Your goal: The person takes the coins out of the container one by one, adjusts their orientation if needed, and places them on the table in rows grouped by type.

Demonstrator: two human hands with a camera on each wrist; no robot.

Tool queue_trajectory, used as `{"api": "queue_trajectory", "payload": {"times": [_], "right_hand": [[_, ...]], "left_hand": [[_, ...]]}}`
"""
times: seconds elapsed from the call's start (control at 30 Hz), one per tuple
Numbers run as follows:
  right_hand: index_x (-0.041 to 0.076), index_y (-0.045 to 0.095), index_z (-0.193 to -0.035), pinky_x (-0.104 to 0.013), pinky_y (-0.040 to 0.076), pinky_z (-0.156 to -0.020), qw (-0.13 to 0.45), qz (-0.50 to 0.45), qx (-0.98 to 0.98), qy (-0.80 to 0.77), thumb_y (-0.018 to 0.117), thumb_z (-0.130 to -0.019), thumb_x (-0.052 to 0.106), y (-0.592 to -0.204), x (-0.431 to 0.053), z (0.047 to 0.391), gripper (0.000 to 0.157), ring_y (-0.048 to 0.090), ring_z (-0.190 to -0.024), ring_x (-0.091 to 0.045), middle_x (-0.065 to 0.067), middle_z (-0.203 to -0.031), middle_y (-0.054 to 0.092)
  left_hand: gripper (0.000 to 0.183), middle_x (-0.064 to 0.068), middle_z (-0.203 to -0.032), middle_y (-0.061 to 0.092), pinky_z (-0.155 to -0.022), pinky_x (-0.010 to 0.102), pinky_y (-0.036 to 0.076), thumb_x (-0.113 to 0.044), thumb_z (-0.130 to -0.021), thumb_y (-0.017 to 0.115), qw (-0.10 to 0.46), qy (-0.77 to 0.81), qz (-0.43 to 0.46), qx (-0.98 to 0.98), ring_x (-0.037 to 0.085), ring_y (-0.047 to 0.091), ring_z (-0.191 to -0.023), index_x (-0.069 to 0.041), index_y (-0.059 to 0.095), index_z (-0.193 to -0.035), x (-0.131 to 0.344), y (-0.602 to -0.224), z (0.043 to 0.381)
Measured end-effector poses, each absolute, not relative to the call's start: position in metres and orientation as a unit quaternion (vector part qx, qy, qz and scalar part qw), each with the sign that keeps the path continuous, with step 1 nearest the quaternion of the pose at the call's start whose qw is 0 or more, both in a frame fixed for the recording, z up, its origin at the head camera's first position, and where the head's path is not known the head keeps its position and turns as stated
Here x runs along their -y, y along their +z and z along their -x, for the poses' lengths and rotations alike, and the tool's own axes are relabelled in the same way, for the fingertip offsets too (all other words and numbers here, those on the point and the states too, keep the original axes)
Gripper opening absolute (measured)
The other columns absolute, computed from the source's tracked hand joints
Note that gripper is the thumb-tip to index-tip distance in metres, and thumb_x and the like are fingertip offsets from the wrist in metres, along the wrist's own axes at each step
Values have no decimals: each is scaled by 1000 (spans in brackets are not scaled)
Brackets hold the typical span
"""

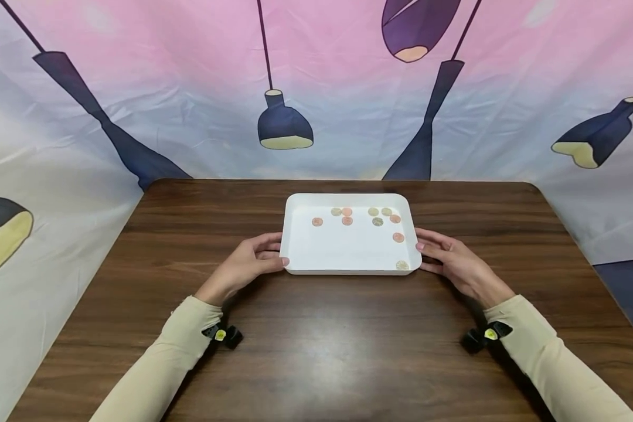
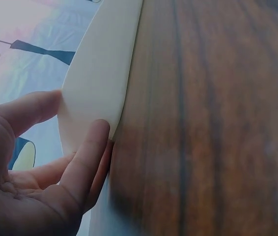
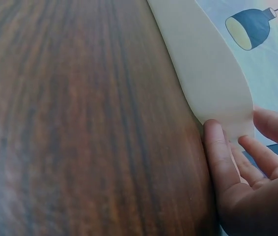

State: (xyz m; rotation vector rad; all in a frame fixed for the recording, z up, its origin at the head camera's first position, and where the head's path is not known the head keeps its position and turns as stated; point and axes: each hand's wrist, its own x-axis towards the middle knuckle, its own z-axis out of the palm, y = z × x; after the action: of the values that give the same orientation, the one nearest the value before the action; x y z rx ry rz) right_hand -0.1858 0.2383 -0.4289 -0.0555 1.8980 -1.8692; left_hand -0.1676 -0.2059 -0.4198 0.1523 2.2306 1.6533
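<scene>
A shallow white tray (image 1: 343, 249) lies on the brown wooden table. Several coins are spread in it, mostly toward its back and right side, some copper-coloured like the coin (image 1: 398, 237) and some yellowish like the coin (image 1: 402, 265). My left hand (image 1: 250, 262) holds the tray's left end, thumb at the rim near the front corner. At the opposite end, my right hand (image 1: 456, 262) holds the tray the same way. Both wrist views show the thumb at the upper edge and the other fingers against the outer wall; some fingertips are hidden.
The wooden table (image 1: 327, 346) extends around the tray, with its far edge just behind. A cloth backdrop (image 1: 337, 117) printed with hanging lamps stands behind the table. Each wrist carries a small black camera, the left camera (image 1: 234, 337) and the right camera (image 1: 473, 340).
</scene>
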Motion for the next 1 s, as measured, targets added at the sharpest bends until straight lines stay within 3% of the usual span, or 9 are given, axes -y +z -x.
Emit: {"api": "queue_trajectory", "payload": {"times": [0.3,0.47,0.6,0.8,1.0], "right_hand": [[2,24,-167,-24,64,-94,239,25,-694,-678,60,-111,21,-422,-244,184,69,66,-113,-2,13,-126,68],[2,27,-166,-24,64,-93,238,18,-685,-688,61,-110,20,-423,-245,181,67,67,-111,-3,13,-124,69],[5,34,-163,-25,65,-92,235,5,-667,-706,63,-109,18,-427,-242,179,62,69,-109,-5,12,-122,71],[10,46,-155,-29,67,-91,232,3,-654,-720,63,-109,19,-434,-236,180,50,70,-107,-7,10,-121,72],[12,51,-149,-30,68,-89,223,11,-654,-723,62,-109,17,-431,-237,183,42,71,-105,-8,10,-119,72]], "left_hand": [[74,29,-145,55,-92,18,60,-7,-97,75,174,589,-56,-787,39,60,-130,5,37,-160,201,-418,164],[83,28,-148,53,-103,35,60,-10,-95,78,161,560,-56,-811,40,59,-132,4,30,-162,199,-415,165],[83,21,-146,56,-106,47,58,-17,-96,80,108,482,-58,-868,36,58,-132,-1,33,-162,196,-404,167],[59,18,-127,68,-91,44,62,-12,-97,78,13,392,-103,-914,30,66,-114,0,53,-150,177,-385,192],[51,13,-118,72,-85,36,63,-8,-99,74,56,305,-143,-940,25,70,-102,0,58,-146,144,-386,229]]}}
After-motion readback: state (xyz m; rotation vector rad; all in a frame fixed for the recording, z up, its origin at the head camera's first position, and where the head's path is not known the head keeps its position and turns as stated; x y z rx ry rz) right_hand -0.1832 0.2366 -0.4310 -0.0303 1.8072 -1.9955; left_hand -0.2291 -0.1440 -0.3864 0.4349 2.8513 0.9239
